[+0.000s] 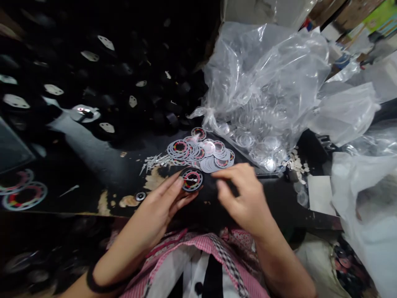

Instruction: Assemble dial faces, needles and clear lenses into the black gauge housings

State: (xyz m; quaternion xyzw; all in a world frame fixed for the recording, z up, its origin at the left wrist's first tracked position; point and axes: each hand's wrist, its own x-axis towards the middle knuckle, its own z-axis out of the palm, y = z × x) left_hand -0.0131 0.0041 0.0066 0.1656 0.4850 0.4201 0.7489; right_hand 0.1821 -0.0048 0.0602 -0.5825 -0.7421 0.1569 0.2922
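1. On my feed, left hand (165, 193) pinches the gauge (192, 184) near the dial pile (198, 153).
2. Right hand (243, 199) is beside it, finger and thumb apart.
3. I'd grip edges only, needle (194, 180) untouched.

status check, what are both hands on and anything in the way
Left hand holding round dial, white pointer on its face. Right hand beside it, not touching. Printed discs piled just beyond, none between right hand and dial.
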